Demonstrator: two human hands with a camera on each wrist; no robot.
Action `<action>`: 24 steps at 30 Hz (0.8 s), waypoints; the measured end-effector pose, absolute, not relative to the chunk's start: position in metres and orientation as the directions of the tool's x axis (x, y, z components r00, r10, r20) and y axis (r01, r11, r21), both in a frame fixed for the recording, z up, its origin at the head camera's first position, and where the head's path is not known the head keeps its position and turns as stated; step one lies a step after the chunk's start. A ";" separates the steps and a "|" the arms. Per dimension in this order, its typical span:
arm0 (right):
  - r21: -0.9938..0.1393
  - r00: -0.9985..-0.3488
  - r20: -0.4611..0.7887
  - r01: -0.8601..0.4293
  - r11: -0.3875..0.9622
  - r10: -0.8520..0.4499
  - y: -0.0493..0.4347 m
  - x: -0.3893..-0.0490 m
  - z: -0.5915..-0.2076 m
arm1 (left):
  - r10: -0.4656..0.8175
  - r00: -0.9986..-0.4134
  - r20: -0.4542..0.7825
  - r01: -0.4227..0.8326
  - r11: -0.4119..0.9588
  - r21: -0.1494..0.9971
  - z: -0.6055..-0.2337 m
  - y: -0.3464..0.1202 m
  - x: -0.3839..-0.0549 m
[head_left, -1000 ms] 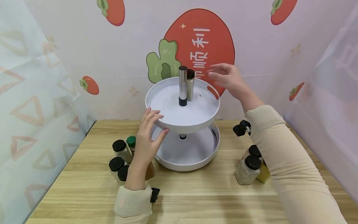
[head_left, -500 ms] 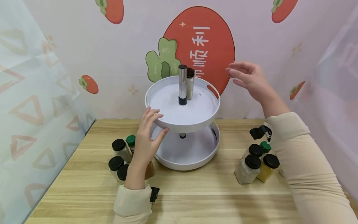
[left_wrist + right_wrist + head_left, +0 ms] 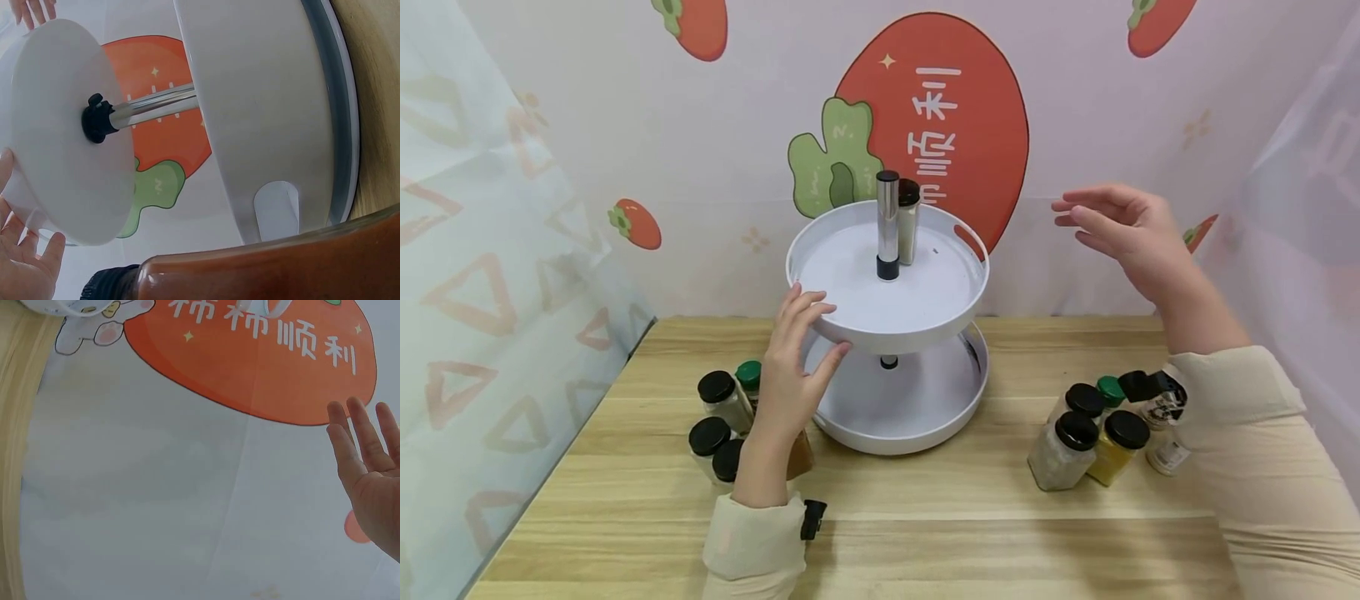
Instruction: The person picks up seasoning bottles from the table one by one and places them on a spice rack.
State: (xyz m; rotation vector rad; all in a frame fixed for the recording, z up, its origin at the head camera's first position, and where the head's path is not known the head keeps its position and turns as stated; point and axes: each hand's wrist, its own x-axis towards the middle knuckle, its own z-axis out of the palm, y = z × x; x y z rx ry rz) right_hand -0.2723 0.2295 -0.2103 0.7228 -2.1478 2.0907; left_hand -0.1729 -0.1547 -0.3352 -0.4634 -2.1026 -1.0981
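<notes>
A white two-tier turntable point(image 3: 887, 435), with round trays on a metal post, stands mid-table. At the left front of its upper tray point(image 3: 891, 312), my left hand point(image 3: 793, 367) holds the rim, fingers over the edge and thumb against the outside below. Behind the post on that tray stands a black-capped spice jar point(image 3: 908, 229) with pale contents. My right hand point(image 3: 1138, 233) is raised in the air to the right of the turntable, fingers loosely bent and holding nothing. The right wrist view also has this hand point(image 3: 375, 475) in front of the printed backdrop.
At left, several spice jars point(image 3: 724, 400) stand partly behind my left forearm, including a reddish-brown bottle point(image 3: 269, 265). At right, several more, including a yellow-filled jar point(image 3: 1116, 450), stand near my right sleeve. A printed cloth point(image 3: 715, 150) hangs behind the wooden table point(image 3: 925, 517).
My right hand has moved right and slightly down, away from the upper tray, and more of the right-hand jars now show. My left hand stays at the rim.
</notes>
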 end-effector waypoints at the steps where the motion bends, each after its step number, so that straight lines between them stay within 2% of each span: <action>1: -0.928 -0.886 0.364 -0.371 -0.032 -0.289 0.232 -0.270 -0.211 | -0.010 -0.683 0.731 0.594 0.575 0.563 -0.335 -0.155 -0.173; 16: -0.879 -0.849 0.445 -0.474 0.041 -0.285 0.274 -0.233 -0.233 | -0.011 -0.671 0.742 0.608 0.564 0.558 -0.337 -0.157 -0.174; 24: -0.858 -0.846 0.474 -0.506 0.087 -0.242 0.304 -0.211 -0.257 | 0.002 -0.666 0.746 0.616 0.565 0.549 -0.337 -0.156 -0.177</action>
